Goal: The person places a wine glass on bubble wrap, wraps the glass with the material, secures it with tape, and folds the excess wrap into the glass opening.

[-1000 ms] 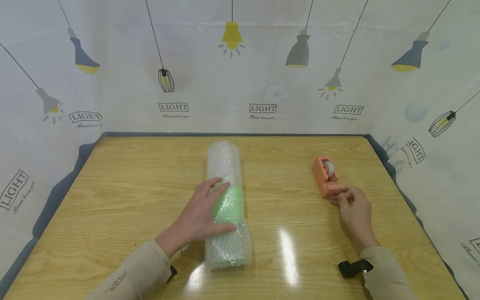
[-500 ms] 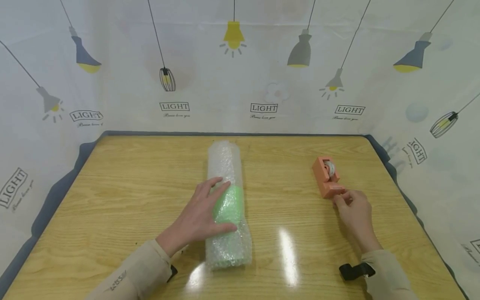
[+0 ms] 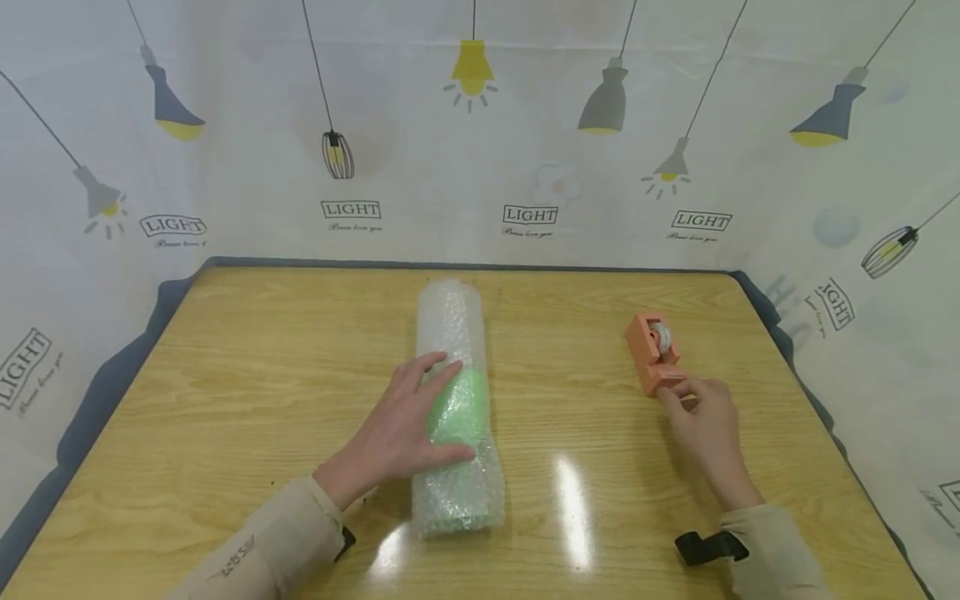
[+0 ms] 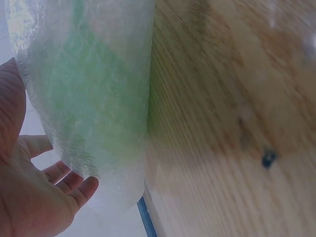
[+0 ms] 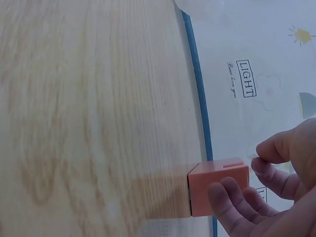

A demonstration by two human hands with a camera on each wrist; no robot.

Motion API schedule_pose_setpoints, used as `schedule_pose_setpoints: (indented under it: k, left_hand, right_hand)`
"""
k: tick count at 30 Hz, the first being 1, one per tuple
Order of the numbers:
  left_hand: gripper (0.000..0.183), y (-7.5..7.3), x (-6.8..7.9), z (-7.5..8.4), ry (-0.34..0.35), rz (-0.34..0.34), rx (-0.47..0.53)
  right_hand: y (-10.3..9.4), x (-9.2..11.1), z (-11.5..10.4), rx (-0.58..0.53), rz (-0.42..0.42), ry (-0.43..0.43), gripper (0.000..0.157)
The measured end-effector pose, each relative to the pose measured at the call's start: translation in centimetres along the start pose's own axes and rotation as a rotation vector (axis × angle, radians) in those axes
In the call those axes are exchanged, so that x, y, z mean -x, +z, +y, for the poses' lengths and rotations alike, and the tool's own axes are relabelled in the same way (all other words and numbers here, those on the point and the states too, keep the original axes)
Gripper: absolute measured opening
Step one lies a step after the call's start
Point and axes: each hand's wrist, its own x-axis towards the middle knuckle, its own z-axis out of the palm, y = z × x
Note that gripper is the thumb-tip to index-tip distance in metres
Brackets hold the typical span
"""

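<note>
Head view: the roll (image 3: 461, 412) lies with its long axis running near to far on the surface (image 3: 300, 333), under the spread left hand (image 3: 393, 429). At the near end of the dispenser (image 3: 643, 358), the right hand (image 3: 707, 427) has thumb and forefinger close together; anything pinched cannot be made out.

The right hand (image 3: 705, 429) has edged leftward at the dispenser (image 3: 640, 354): the thumb, to the right of its near end a second ago, now overlaps that end from the head view. Fingertips that showed beneath it then are now hidden. The right sleeve (image 3: 772, 546) sits slightly nearer the person.
</note>
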Motion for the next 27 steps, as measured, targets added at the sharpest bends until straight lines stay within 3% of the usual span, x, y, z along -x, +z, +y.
schedule_pose_setpoints:
  k: [7, 20, 27]
  left_hand:
    - [0.112, 0.1, -0.1, -0.2, 0.009, 0.003, -0.008]
    - [0.112, 0.1, -0.1, -0.3, 0.012, 0.008, -0.014]
    - [0.112, 0.1, -0.1, -0.5, 0.019, 0.014, -0.02]
  right_hand:
    - [0.4, 0.1, -1.0, 0.001, -0.066, -0.098, 0.017]
    - [1.5, 0.3, -3.7, -0.095, -0.317, -0.225, 0.013]
    - [2.1, 0.7, -5.5, -0.141, -0.377, -0.315, 0.012]
